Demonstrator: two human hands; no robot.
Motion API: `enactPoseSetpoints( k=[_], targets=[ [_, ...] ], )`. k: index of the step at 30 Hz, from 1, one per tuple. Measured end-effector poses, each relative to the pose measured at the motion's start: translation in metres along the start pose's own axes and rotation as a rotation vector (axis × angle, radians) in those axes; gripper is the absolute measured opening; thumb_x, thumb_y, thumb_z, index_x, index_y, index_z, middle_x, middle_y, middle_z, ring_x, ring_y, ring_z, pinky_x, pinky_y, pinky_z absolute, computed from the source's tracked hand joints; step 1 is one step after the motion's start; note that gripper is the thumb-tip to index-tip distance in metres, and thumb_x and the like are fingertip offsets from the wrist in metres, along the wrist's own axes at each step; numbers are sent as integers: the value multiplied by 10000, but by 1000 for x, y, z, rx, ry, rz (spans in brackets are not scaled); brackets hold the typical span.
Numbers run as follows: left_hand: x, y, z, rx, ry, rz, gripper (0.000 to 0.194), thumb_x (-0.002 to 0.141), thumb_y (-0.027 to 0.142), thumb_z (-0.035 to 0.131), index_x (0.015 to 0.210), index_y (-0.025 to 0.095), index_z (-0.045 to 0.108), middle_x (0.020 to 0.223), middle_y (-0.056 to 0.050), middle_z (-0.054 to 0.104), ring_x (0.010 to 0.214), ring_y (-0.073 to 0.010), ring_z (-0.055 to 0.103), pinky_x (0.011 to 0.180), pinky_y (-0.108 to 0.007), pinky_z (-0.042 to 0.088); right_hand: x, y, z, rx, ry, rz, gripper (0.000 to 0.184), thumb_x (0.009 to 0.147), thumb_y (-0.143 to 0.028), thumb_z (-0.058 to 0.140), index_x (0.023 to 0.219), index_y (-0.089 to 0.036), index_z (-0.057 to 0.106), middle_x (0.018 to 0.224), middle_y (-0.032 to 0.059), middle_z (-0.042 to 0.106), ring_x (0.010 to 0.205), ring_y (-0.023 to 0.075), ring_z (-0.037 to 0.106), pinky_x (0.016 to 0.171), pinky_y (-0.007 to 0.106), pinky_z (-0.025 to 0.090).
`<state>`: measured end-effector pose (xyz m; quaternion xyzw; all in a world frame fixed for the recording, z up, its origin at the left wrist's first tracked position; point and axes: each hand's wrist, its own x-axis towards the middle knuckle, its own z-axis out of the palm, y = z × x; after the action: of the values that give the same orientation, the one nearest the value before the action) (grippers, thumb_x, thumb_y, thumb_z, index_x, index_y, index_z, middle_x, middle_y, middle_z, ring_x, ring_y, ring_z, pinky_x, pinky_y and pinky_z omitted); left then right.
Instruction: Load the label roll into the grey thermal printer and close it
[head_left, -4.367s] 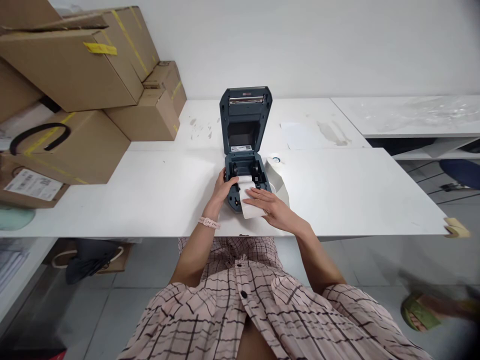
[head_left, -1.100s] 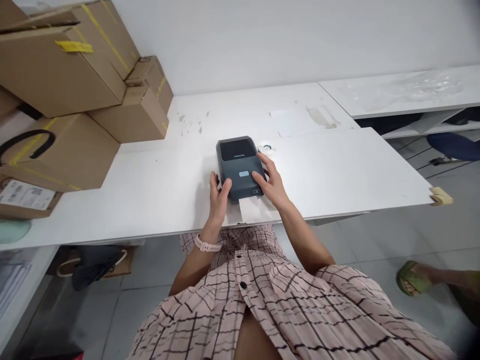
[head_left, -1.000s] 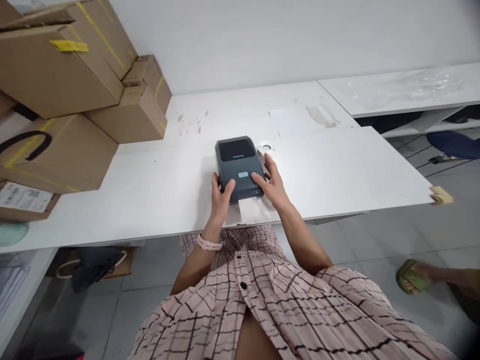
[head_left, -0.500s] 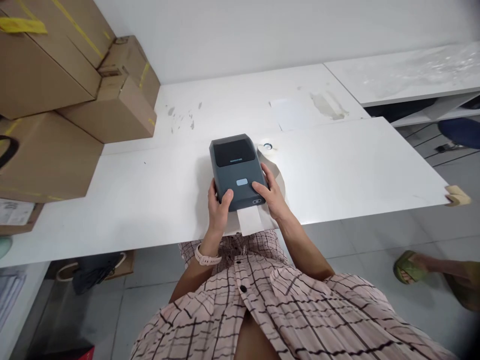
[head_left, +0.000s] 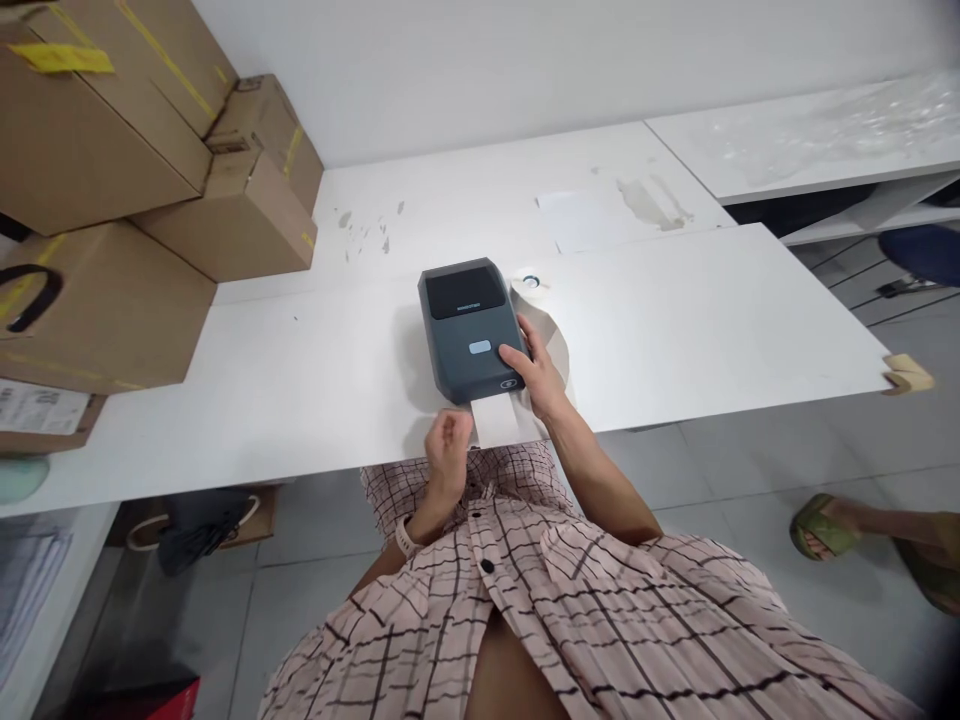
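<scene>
A dark blue-grey label printer (head_left: 469, 335) stands on the white table with its lid down. It has a dark window and a light button on top. A white label strip (head_left: 495, 420) sticks out of its front toward the table edge. My right hand (head_left: 536, 370) grips the printer's right side, thumb on the lid and fingers along the side. My left hand (head_left: 448, 450) is off the printer, below its front left corner. Its fingers are curled in, close beside the strip's left edge, with nothing visible in them. Behind my right hand lies a loose label roll (head_left: 531, 283) with an unwound strip.
Cardboard boxes (head_left: 150, 300) with yellow tape are stacked at the table's left. A white sheet (head_left: 562, 222) lies toward the back. Clear plastic (head_left: 847, 130) lies on the right-hand table. A person's foot in a green sandal (head_left: 821, 527) shows on the floor at right.
The printer's lid was open while my hands worked at the label strip; it is now down. My left hand has let go of the printer's left side, moved toward me and curled its fingers.
</scene>
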<state>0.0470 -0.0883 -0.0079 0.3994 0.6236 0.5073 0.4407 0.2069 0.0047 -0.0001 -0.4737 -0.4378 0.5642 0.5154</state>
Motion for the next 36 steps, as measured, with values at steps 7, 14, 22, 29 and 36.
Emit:
enactPoseSetpoints(
  k=[7,14,22,29,36],
  targets=[
    [1,17,16,-190,-305,-235,516,665,638,817,783,151,694,570,44,520,489,-66,386,455,-222,289,-1,3,3,-123,20,-87,919,875,-601,641,1637,-259,257,1622,141,456,1448,350,503,1172,549,458],
    [2,-1,-4,-60,-390,-148,509,724,649,773,649,173,606,545,40,516,493,-77,426,493,-229,343,-16,-20,8,-824,86,-849,512,1037,-280,485,1537,-317,380,1201,39,764,1378,256,543,1211,526,371],
    [21,-2,-27,-10,106,125,311,920,506,629,999,214,700,966,-51,715,849,-160,653,723,-267,521,-24,-22,18,-1119,13,-964,308,1032,-324,528,1324,-230,555,1090,64,774,1087,255,686,1181,499,342],
    [29,14,-6,-59,-37,207,638,990,605,501,1554,310,455,1679,-75,400,1562,-283,361,1234,-405,394,-38,-16,-1,-540,125,-551,596,1018,-571,488,1554,-330,389,1618,99,453,1505,312,419,1230,563,357],
    [53,50,-7,-53,59,408,566,1027,582,418,1500,291,523,1641,-66,462,1556,-257,376,1270,-428,350,-15,-54,-2,-230,3,-352,759,980,-721,443,1622,-345,295,1589,85,517,1536,326,395,1284,569,297]
  ],
)
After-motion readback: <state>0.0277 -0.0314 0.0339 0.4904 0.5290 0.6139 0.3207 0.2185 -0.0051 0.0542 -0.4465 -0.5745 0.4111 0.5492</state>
